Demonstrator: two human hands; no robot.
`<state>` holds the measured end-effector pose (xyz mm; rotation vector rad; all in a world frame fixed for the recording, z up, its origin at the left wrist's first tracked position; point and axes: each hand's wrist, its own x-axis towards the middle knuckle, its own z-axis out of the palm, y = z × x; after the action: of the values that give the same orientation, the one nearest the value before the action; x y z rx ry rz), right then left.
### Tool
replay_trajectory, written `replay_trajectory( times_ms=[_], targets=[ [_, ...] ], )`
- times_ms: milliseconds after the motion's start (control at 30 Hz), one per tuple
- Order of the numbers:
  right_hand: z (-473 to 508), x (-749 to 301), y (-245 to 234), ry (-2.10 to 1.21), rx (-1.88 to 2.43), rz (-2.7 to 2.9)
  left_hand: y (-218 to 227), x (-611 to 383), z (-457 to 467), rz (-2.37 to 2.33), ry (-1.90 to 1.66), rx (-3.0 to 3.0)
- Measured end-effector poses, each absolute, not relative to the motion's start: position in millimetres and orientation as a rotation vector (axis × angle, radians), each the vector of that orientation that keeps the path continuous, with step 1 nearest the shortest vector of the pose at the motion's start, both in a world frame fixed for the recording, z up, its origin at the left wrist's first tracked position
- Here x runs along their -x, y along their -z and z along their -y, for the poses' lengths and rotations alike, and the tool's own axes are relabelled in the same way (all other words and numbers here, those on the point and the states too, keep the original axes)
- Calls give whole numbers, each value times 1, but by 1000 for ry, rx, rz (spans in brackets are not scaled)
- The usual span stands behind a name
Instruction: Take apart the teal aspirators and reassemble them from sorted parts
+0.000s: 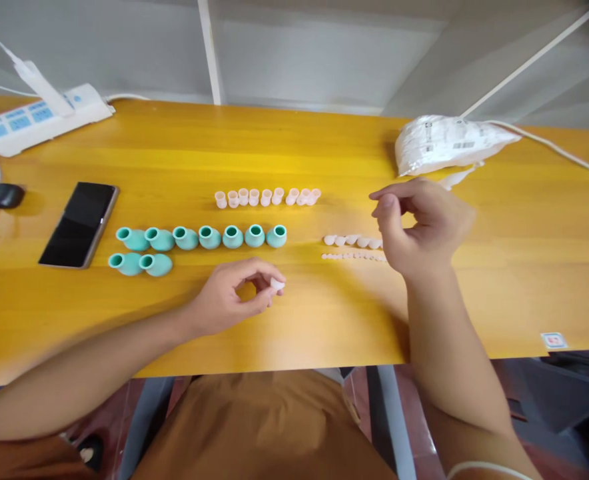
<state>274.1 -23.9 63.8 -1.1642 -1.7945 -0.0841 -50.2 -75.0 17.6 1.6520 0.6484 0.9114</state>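
Print on the white bag (444,145) and the sticker (554,341) is too small to read. Over the surface (334,317), near the green pots (232,237), the left hand (224,300) pinches a small whitish piece (277,284); the right hand (424,230) curls its fingers narrow, contents impossible to tell

I count nine green bulbs (209,238): seven in the far row, two in the near one. Farther off, slightly right, stand nine pink cups (266,197). On the right I make out at least five caps (351,239) and, nearer, a row of beads (353,256) too small to count. One white piece (276,285) is in the left hand (227,297). Otherwise: one phone (79,225), one mouse (3,195), one power strip (30,129), one bag (442,143).
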Motion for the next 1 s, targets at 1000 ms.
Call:
replay_trajectory(
  times_ms=[1000],
  targets=[
    [20, -280, -59, -269, 1199, 2282, -20, 53, 77, -686, -624, -2677]
  ],
)
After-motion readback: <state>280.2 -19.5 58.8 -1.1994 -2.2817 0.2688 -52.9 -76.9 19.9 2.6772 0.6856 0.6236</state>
